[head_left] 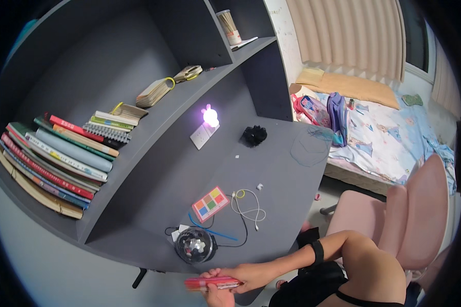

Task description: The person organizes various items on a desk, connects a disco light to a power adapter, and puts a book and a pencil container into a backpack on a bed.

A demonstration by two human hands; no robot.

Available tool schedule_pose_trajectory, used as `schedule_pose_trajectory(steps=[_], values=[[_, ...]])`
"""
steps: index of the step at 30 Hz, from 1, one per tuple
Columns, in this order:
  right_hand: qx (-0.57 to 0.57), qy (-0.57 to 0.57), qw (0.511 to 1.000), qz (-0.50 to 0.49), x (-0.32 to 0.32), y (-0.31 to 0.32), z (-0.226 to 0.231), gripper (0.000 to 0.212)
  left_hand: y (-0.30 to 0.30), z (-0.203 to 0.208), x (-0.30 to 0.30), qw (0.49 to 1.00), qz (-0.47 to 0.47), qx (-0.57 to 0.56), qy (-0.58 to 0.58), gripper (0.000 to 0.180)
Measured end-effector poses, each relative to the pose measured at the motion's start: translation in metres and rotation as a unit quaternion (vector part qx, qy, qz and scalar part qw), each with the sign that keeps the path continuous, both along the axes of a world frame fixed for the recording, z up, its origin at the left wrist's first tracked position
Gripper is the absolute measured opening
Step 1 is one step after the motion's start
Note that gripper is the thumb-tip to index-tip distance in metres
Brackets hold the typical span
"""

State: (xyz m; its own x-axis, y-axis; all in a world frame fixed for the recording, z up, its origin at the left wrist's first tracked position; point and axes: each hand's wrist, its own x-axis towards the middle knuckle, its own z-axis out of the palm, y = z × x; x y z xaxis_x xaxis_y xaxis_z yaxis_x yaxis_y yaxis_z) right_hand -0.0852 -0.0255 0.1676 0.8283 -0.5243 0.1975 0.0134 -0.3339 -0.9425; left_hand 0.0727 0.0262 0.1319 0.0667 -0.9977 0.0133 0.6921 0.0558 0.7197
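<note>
At the desk's near edge, both my hands grip a flat pink-red bundle [210,283], seen nearly edge-on. It looks like a thin booklet or stack of sheets; I cannot tell which. My right hand [255,277] is closed on its right end, the forearm wearing a black band. From below, my left hand [219,297] pinches it near the middle, partly cut off by the picture's rim. Just beyond, on the grey desk [210,169], stands a clear round domed device [195,245]. Behind that lie a blue strip [215,233] and a card with coloured squares [210,203].
A white cable [250,209], a black fluffy scrunchie [254,135] and a lit rabbit-shaped lamp [209,116] are on the desk. Books [61,163] fill the shelf above its left side. To the right stand a pink chair [363,215] and a bed [374,148] with bags.
</note>
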Motion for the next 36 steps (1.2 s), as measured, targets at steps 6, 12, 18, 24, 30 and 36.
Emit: schedule_pose_trajectory(steps=[6, 12, 18, 24, 30, 36], values=[[-0.029, 0.014, 0.991, 0.128, -0.090, -0.091, 0.007, 0.059, -0.068, -0.025, -0.071, 0.950, 0.080, 0.071, -0.292, 0.022], [-0.177, -0.003, 0.981, -0.083, -0.296, -0.210, 0.094, 0.033, -0.152, 0.023, -0.203, 0.981, 0.016, 0.018, 0.193, 0.017], [-0.522, 0.000, 0.785, -0.334, -0.443, -0.369, 0.221, 0.024, -0.197, 0.052, -0.291, 0.986, 0.097, 0.022, 0.132, 0.019], [-0.488, 0.233, 0.766, -0.347, -0.473, -0.513, 0.268, 0.033, -0.214, 0.050, -0.322, 0.983, 0.134, 0.020, 0.127, 0.019], [-0.482, 0.193, 0.775, -0.359, -0.474, -0.568, 0.258, 0.043, -0.209, 0.046, -0.331, 0.979, 0.190, 0.022, 0.077, 0.019], [-0.468, 0.191, 0.819, -0.271, -0.465, -0.574, 0.261, 0.029, -0.222, 0.047, -0.337, 0.976, 0.194, 0.044, 0.088, 0.018]])
